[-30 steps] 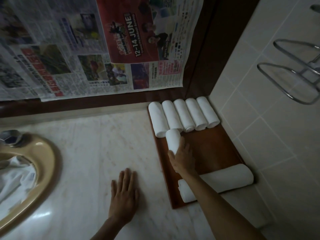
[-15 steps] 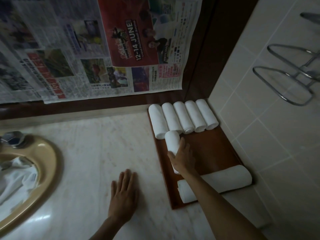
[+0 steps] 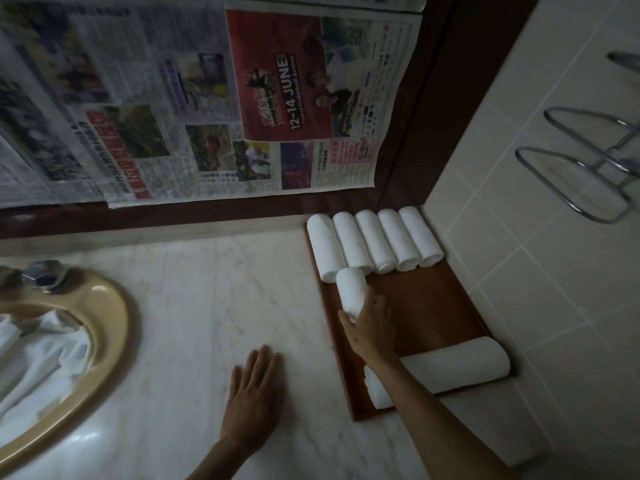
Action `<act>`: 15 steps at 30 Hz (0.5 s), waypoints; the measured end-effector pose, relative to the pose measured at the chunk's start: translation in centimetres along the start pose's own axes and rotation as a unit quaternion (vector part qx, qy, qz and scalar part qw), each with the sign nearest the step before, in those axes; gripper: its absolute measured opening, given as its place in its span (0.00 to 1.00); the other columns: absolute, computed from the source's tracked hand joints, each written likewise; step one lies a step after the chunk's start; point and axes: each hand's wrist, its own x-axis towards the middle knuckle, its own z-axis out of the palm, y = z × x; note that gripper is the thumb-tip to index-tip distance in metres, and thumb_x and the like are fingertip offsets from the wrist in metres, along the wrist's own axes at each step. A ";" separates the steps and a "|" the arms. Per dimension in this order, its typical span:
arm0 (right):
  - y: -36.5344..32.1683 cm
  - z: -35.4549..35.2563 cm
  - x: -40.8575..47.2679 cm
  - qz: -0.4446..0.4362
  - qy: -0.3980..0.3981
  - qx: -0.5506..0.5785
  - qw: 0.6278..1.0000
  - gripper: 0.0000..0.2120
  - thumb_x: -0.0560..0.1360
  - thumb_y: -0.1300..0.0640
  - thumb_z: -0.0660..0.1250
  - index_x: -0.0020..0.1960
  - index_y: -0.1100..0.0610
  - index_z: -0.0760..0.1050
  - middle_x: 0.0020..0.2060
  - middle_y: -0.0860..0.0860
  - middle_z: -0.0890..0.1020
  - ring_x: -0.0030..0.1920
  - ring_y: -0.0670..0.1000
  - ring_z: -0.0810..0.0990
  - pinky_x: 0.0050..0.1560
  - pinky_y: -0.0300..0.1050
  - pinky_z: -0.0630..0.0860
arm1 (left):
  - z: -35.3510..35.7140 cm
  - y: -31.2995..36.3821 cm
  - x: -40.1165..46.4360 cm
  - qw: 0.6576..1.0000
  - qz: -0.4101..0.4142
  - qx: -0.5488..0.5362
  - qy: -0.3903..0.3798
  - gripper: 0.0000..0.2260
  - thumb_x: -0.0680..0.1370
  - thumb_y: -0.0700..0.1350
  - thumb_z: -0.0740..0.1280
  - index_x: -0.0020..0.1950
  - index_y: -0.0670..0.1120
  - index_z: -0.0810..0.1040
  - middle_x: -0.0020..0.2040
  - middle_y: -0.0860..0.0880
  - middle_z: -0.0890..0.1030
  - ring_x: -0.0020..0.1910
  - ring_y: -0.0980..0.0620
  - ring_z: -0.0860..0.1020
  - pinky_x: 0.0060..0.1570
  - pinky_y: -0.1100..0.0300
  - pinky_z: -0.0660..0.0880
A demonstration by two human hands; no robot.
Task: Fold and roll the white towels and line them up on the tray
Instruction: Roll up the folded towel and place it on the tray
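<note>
White rolled terry towels [image 3: 375, 240], five of them, lie side by side along the far end of the reddish-brown wooden tray [image 3: 433, 306] in the corner of the pale marble counter [image 3: 194, 323]. A sixth small white roll [image 3: 351, 291] sits on the tray just in front of that row, its near end under the right hand [image 3: 370, 329], whose fingers curl over it. One longer white roll [image 3: 446, 370] lies crosswise at the tray's near end. The left hand [image 3: 254, 393] rests flat on the counter, fingers straight. Loose white cloth [image 3: 38, 355] fills the beige oval basin [image 3: 114, 327].
</note>
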 end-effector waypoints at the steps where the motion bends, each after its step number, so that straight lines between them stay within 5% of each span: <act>1: 0.0 0.0 -0.1 0.002 0.000 -0.001 1.000 0.39 0.77 0.37 0.63 0.78 0.54 0.53 0.69 0.56 0.65 0.65 0.57 0.69 0.58 0.54 0.75 | -0.1 -0.1 -0.1 1.000 0.003 -0.004 -0.008 0.25 0.81 0.56 0.51 0.75 0.47 0.68 0.76 0.43 0.67 0.75 0.46 0.58 0.72 0.55 0.45; 5: -0.9 -0.2 -0.6 0.004 0.028 -0.018 0.999 0.38 0.76 0.39 0.65 0.78 0.56 0.56 0.71 0.58 0.64 0.68 0.60 0.68 0.61 0.58 0.73 | -0.2 -0.4 0.0 1.000 0.014 -0.004 0.004 0.28 0.81 0.59 0.46 0.76 0.48 0.67 0.77 0.44 0.64 0.77 0.44 0.57 0.73 0.55 0.45; 8: -2.9 0.6 -2.3 -0.095 0.084 -0.043 0.991 0.33 0.73 0.46 0.71 0.72 0.60 0.69 0.69 0.61 0.71 0.67 0.64 0.71 0.61 0.63 0.74 | -1.0 -0.5 0.8 0.998 0.004 -0.058 0.000 0.29 0.78 0.59 0.50 0.79 0.52 0.60 0.81 0.50 0.53 0.80 0.47 0.50 0.76 0.52 0.46; 11: -6.2 2.3 -5.0 -0.187 0.066 0.013 0.980 0.23 0.73 0.48 0.64 0.64 0.57 0.77 0.66 0.57 0.75 0.66 0.60 0.74 0.61 0.58 0.75 | -3.5 -1.2 1.5 0.987 -0.007 -0.152 0.051 0.22 0.78 0.49 0.65 0.72 0.49 0.73 0.74 0.49 0.70 0.73 0.47 0.68 0.72 0.57 0.63; 15: -11.8 5.6 -7.8 -0.254 -0.022 0.104 0.961 0.15 0.74 0.54 0.62 0.55 0.57 0.82 0.58 0.52 0.80 0.59 0.54 0.78 0.57 0.48 0.77 | -8.4 -5.4 0.7 0.960 -0.110 -0.224 0.125 0.12 0.78 0.46 0.68 0.60 0.48 0.83 0.60 0.51 0.83 0.58 0.52 0.80 0.59 0.61 0.74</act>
